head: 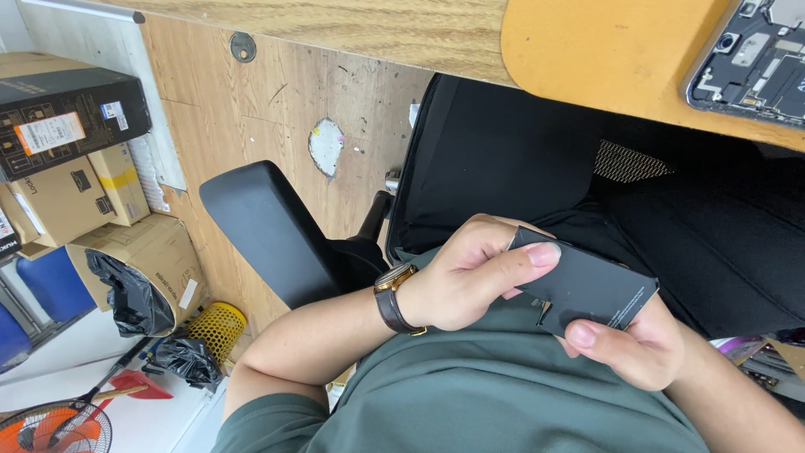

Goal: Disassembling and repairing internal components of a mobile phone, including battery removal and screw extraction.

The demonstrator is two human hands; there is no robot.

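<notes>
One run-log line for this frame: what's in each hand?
left hand: grips black flat package, thumb on top | right hand: holds package's lower edge | nearby: opened phone on orange desk

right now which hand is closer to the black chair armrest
Left. The left hand is just beside the armrest, gripping one end of the black packet. The right hand holds the packet's far end, farther away.

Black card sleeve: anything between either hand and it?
Nothing visible. Both hands already grip the black card sleeve: the left hand has its thumb pressed on the upper end, and the right hand pinches the lower edge. No object sits between them.
</notes>
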